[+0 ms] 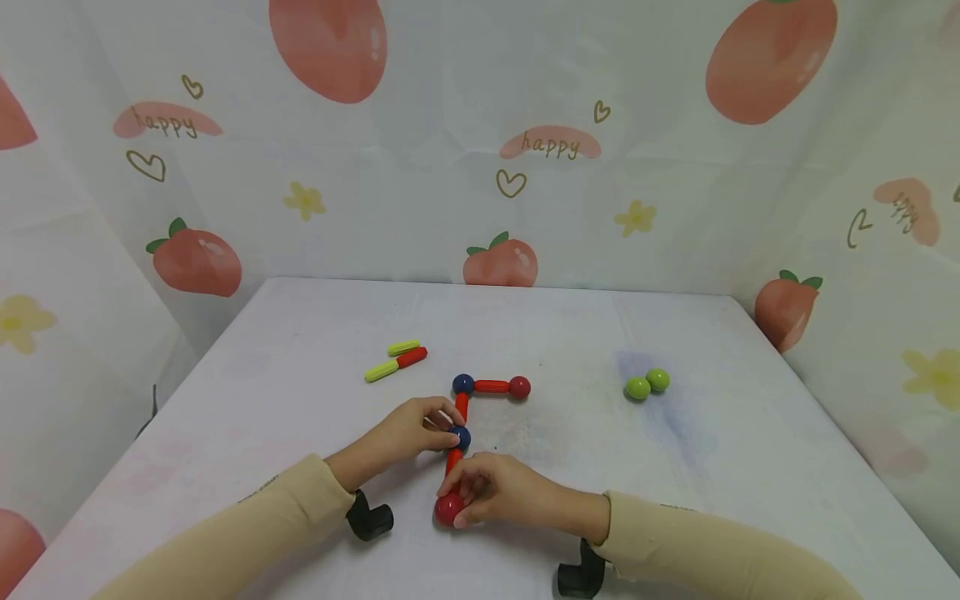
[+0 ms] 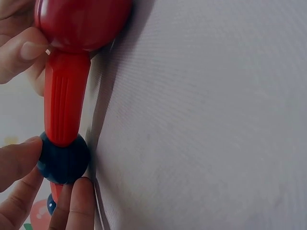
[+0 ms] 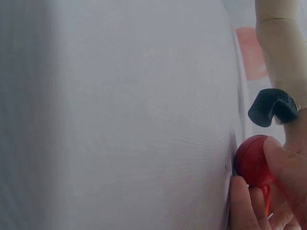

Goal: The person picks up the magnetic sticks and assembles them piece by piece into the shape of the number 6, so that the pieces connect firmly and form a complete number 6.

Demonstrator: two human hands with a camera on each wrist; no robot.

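On the table lies a joined chain of balls and red rods. My left hand (image 1: 416, 429) pinches its middle blue ball (image 2: 64, 158) between thumb and fingers. The near red ball (image 1: 448, 509) is held by my right hand (image 1: 504, 493), thumb on one side and fingers on the other. A red rod (image 2: 67, 98) links these two balls. From the middle ball another red rod (image 1: 462, 407) runs to the far blue ball (image 1: 463, 384). There the chain bends right along a third red rod (image 1: 492, 387), which ends in a second red ball (image 1: 519, 387).
Left of the chain lie a short yellow rod (image 1: 403, 347) and a yellow rod (image 1: 381, 371) end to end with a red rod (image 1: 412, 357). Two green balls (image 1: 637, 388) sit close together at the right. Patterned cloth (image 1: 442, 183) hangs behind the white table (image 1: 337, 308).
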